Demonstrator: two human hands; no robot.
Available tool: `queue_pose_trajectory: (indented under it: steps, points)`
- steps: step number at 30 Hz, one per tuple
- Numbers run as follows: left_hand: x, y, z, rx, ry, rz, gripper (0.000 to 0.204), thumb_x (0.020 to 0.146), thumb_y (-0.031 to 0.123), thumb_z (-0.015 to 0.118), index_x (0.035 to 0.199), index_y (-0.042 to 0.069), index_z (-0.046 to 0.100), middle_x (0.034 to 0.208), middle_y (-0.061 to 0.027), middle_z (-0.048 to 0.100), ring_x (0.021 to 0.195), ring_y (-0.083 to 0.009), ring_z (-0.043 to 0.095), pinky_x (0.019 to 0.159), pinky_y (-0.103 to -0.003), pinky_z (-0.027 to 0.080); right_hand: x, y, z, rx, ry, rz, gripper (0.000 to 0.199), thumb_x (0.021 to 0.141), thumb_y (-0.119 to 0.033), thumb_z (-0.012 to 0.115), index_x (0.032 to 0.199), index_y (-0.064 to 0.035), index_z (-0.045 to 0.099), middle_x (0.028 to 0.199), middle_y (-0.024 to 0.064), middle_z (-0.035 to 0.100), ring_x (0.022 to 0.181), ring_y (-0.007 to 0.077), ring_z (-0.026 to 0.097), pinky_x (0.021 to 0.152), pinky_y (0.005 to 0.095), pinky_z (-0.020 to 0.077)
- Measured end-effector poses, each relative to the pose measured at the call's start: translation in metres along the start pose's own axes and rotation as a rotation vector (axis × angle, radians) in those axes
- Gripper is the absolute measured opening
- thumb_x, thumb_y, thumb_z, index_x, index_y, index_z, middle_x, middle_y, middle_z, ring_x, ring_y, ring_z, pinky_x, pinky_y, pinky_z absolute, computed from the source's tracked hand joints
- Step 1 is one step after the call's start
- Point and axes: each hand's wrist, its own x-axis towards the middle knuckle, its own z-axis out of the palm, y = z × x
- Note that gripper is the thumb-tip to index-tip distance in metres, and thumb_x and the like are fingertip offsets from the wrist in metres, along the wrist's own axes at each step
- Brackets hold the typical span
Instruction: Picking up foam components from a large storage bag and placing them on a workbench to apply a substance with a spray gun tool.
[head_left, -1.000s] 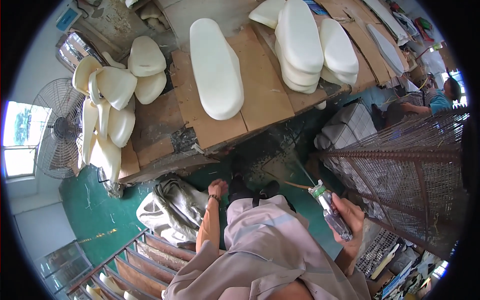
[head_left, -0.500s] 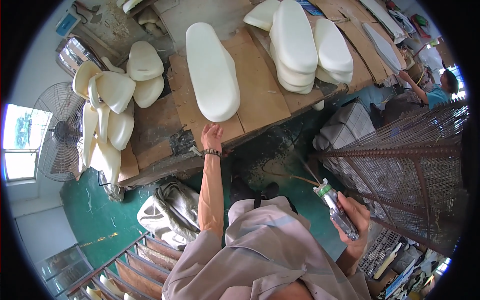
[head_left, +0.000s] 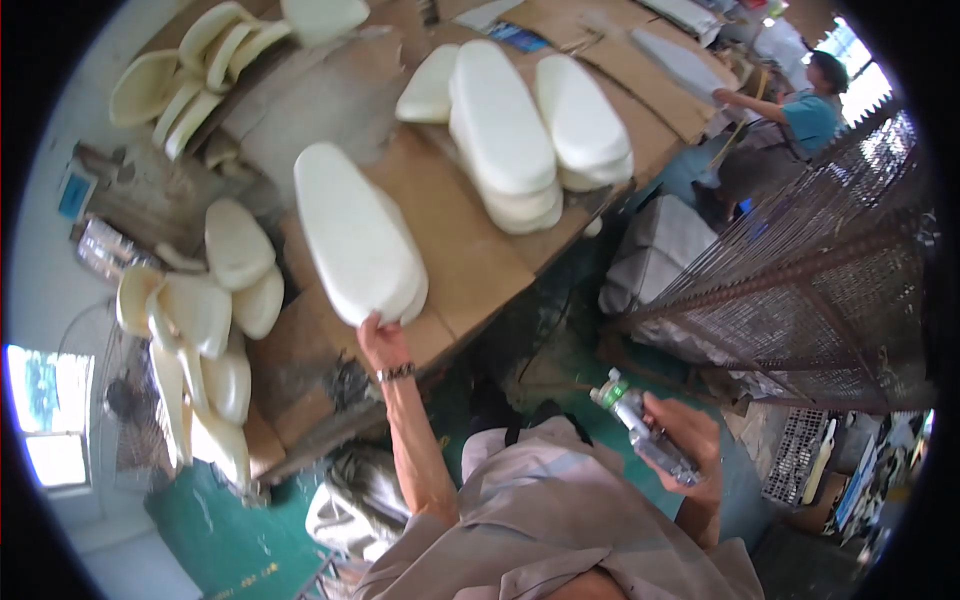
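A long, off-white moulded foam pad (head_left: 352, 235) lies on brown cardboard on the workbench, its near end toward me. My left hand (head_left: 384, 343) is at that near end, with the fingers closed on its edge and the thumb on top. A second rim shows along the pad's right side; whether it is a separate piece I cannot tell. My right hand (head_left: 687, 437), away from the bench, grips a silver spray gun (head_left: 640, 428) with a green ring. Its nozzle end points up and left.
Stacked foam pads (head_left: 502, 130) stand farther right on the bench, and curved foam shells (head_left: 195, 310) are piled at its left end. A rusty metal mesh rack (head_left: 790, 290) rises at the right. Beyond it sits a person in a blue top (head_left: 812, 118). A fan (head_left: 125, 400) stands at the left.
My left hand has reached forward and taken hold of the pad's near end. The view has turned, bringing more shells in at upper left. The spray gun stays in my right hand.
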Motion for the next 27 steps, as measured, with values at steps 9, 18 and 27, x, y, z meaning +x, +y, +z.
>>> queue_pose_trajectory:
  steps: [9, 18, 27]
  points:
    - [0.033, -0.05, 0.192, -0.088, -0.341, -0.045, 0.06, 0.076, 0.0, 0.063, 0.134, -0.002, 0.048, 0.121, -0.0106, 0.061, 0.109, -0.0241, 0.063, 0.092, -0.037, 0.055, 0.031, -0.007, 0.018, -0.042, 0.083, 0.136, 0.061, 0.069, 0.002, 0.076, 0.128, 0.0051, 0.061, 0.09, 0.0177, 0.067, 0.074, 0.0272, 0.067, 0.067, 0.032, 0.0523]
    - [0.078, -0.164, 0.264, 0.03, -0.495, -0.332, 0.054, 0.085, -0.001, 0.066, 0.135, 0.0, 0.045, 0.123, -0.0115, 0.061, 0.109, -0.0223, 0.063, 0.092, -0.038, 0.056, 0.053, -0.009, 0.033, -0.064, 0.024, 0.202, 0.059, 0.072, 0.001, 0.075, 0.129, 0.006, 0.061, 0.089, 0.0179, 0.067, 0.075, 0.026, 0.066, 0.069, 0.0316, 0.0511]
    - [-0.051, -0.1, 0.086, 0.588, -0.484, -0.628, 0.067, 0.093, 0.019, 0.072, 0.145, -0.004, 0.038, 0.114, -0.0149, 0.065, 0.101, -0.024, 0.068, 0.09, -0.037, 0.057, 0.058, 0.003, 0.028, 0.152, -0.158, -0.036, 0.064, 0.069, -0.006, 0.076, 0.13, 0.0059, 0.06, 0.088, 0.0159, 0.066, 0.073, 0.0274, 0.068, 0.063, 0.0325, 0.0527]
